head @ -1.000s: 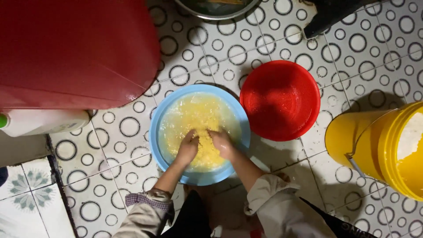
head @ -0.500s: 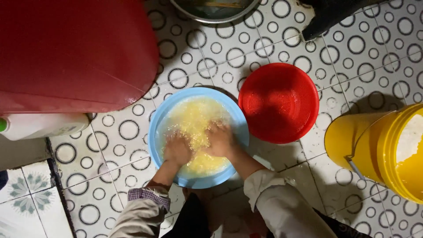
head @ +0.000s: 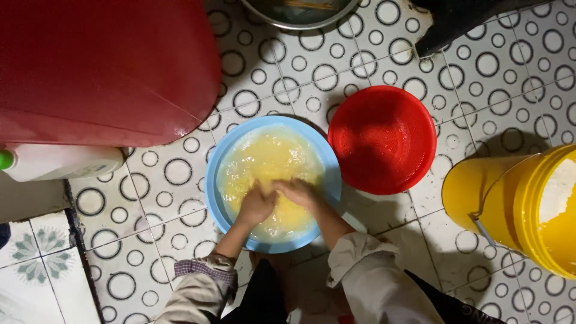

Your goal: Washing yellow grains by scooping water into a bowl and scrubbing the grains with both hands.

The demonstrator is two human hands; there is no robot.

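Observation:
A blue basin (head: pixel 212 180) stands on the tiled floor, filled with cloudy water and pale yellow grains (head: pixel 264 159). Both my hands are down in it, close together near the basin's near side. My left hand (head: pixel 255 204) is cupped over the grains, fingers bent. My right hand (head: pixel 298 193) lies beside it, fingers curled into the wet mass. Whether either hand encloses grains is hidden by the water. My sleeves are pushed up above the wrists.
A red perforated colander (head: pixel 382 139) sits right of the basin. A yellow bucket (head: pixel 516 207) stands at the right edge. A large red container (head: pixel 102 66) fills the upper left, a white jug (head: pixel 60 162) below it. A metal pot (head: pixel 300 12) is at the top.
Both hands have shifted within the basin, drawing back toward its near side and closer together. The grains have been stirred. The basin and the other containers have not moved.

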